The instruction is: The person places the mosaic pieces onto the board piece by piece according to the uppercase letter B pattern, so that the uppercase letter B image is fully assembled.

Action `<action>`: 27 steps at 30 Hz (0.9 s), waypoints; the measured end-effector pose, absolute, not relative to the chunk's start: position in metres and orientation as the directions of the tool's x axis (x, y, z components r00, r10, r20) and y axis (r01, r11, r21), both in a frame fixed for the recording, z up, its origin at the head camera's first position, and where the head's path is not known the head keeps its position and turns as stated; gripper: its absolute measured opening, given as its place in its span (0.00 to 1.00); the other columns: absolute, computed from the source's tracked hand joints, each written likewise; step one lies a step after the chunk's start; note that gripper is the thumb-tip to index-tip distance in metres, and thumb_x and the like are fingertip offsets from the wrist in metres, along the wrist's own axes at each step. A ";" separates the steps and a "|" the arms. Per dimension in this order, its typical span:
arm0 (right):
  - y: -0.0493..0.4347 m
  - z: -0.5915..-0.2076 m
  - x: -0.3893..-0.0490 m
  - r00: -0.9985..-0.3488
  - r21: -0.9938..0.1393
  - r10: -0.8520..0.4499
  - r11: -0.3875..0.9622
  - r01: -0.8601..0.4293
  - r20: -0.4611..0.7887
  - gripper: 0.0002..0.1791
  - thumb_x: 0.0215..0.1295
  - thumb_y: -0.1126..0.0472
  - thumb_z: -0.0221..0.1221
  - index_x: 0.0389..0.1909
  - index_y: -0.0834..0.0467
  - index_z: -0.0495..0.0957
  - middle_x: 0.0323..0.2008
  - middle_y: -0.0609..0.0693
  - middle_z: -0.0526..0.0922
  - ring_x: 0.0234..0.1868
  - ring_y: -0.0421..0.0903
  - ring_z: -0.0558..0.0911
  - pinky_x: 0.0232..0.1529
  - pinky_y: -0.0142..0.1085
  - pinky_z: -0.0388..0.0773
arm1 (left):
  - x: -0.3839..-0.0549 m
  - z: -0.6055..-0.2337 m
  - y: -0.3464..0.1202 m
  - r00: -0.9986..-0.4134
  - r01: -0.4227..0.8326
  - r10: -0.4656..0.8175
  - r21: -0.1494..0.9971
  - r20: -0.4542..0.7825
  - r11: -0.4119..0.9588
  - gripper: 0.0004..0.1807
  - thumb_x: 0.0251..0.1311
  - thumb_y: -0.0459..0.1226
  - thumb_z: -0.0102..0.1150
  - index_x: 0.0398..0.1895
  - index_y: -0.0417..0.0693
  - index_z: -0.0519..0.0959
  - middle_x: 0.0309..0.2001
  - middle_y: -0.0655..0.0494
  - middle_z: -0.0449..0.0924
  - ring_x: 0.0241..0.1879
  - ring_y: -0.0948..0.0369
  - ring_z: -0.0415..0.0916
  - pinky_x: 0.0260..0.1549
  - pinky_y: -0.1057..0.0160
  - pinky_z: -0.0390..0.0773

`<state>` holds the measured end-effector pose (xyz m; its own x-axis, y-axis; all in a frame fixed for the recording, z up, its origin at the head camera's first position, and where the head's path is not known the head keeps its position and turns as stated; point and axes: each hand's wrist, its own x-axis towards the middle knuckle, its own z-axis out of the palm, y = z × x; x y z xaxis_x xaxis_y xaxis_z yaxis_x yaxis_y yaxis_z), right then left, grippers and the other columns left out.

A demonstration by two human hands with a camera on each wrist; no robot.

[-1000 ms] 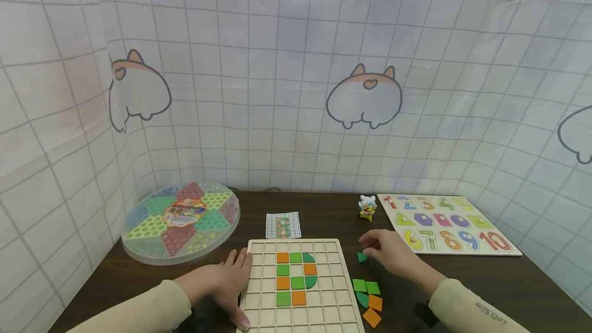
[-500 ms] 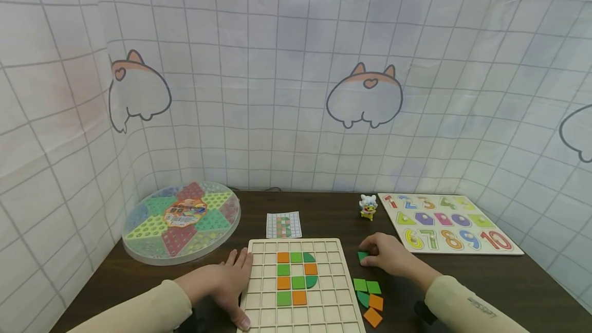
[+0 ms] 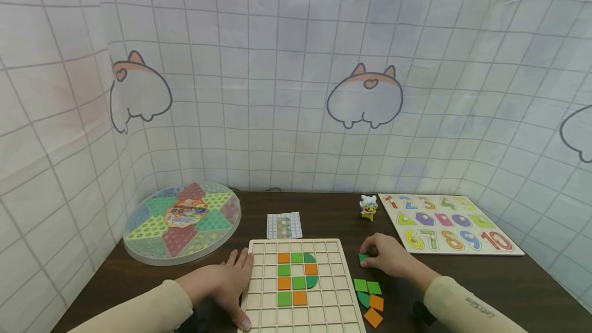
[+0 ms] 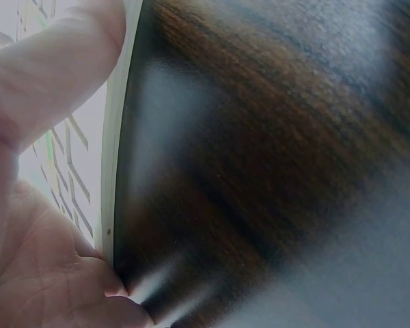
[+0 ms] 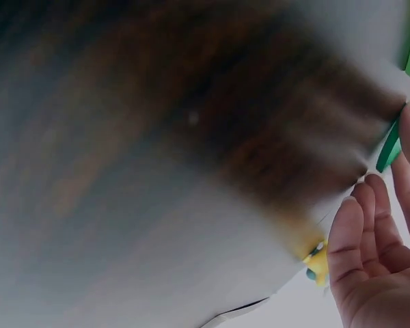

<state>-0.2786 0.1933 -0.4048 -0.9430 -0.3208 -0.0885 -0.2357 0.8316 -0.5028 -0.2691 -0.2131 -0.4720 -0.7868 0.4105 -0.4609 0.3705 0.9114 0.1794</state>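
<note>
My left hand (image 3: 231, 279) rests with spread fingers along the left edge of a wooden grid board (image 3: 263, 317); its thumb lies on the near left rim. Orange squares (image 3: 299, 298), light green squares (image 3: 284, 298) and two dark green rounded pieces (image 3: 312, 282) sit in the board's cells. Right of the board, my right hand (image 3: 388, 256) pinches a dark green tile (image 3: 363, 258) between thumb and finger, low at the table. In the right wrist view the green tile (image 5: 389, 149) shows its edge, partly hidden by the fingers.
Several loose tiles (image 3: 374, 288) lie beside the board's right edge. Behind the board is a pattern card (image 3: 284, 225). A round checkers board (image 3: 182, 222) stands at left, a small figurine (image 3: 368, 207) and a number puzzle (image 3: 446, 222) at right.
My right hand has lowered slightly and its thumb and finger have closed on the dark green tile. The left hand has stayed in place on the board.
</note>
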 end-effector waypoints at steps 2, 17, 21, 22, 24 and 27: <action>0.193 -0.405 -0.278 -0.940 -0.517 -0.331 0.821 -0.243 -0.083 0.10 0.59 0.63 0.73 0.36 0.56 0.81 0.34 0.47 0.79 0.33 0.43 0.75 0.37 0.38 0.75 | -0.268 -0.470 -0.213 -0.787 0.372 0.411 0.178 -0.459 0.911 0.91 0.18 0.83 0.66 0.83 0.41 0.40 0.83 0.35 0.34 0.81 0.34 0.33 0.73 0.34 0.56; 0.201 -0.406 -0.274 -0.883 -0.630 -0.468 0.696 -0.343 -0.036 0.05 0.65 0.66 0.68 0.36 0.55 0.82 0.33 0.44 0.85 0.36 0.43 0.81 0.40 0.38 0.80 | -0.265 -0.464 -0.210 -0.790 0.347 0.381 0.162 -0.480 0.924 0.90 0.18 0.82 0.68 0.83 0.42 0.40 0.83 0.37 0.34 0.81 0.36 0.34 0.73 0.35 0.57; 0.198 -0.401 -0.269 -0.873 -0.680 -0.488 0.637 -0.362 0.007 0.03 0.66 0.61 0.69 0.38 0.56 0.87 0.38 0.46 0.89 0.39 0.42 0.85 0.42 0.37 0.83 | -0.262 -0.461 -0.208 -0.791 0.344 0.378 0.160 -0.481 0.925 0.90 0.19 0.82 0.68 0.83 0.42 0.40 0.83 0.37 0.34 0.81 0.36 0.34 0.74 0.35 0.56; 0.197 -0.400 -0.268 -0.872 -0.692 -0.489 0.624 -0.363 0.017 0.04 0.66 0.60 0.68 0.38 0.56 0.88 0.38 0.47 0.89 0.39 0.42 0.86 0.41 0.36 0.84 | -0.262 -0.461 -0.208 -0.792 0.344 0.378 0.162 -0.480 0.925 0.90 0.18 0.82 0.68 0.83 0.42 0.40 0.83 0.37 0.34 0.81 0.36 0.33 0.74 0.35 0.56; 0.192 -0.398 -0.264 -0.873 -0.717 -0.487 0.602 -0.351 0.018 0.06 0.66 0.58 0.68 0.38 0.56 0.89 0.39 0.48 0.89 0.37 0.41 0.86 0.39 0.34 0.83 | -0.264 -0.463 -0.209 -0.792 0.343 0.379 0.165 -0.478 0.925 0.90 0.18 0.82 0.68 0.83 0.42 0.40 0.83 0.37 0.34 0.81 0.36 0.33 0.74 0.35 0.56; 0.185 -0.396 -0.258 -0.867 -0.746 -0.499 0.574 -0.338 0.009 0.06 0.67 0.59 0.68 0.39 0.58 0.89 0.39 0.50 0.89 0.36 0.40 0.85 0.37 0.32 0.82 | -0.267 -0.468 -0.210 -0.792 0.342 0.383 0.175 -0.475 0.923 0.91 0.17 0.82 0.69 0.83 0.42 0.40 0.83 0.36 0.33 0.81 0.36 0.33 0.74 0.35 0.55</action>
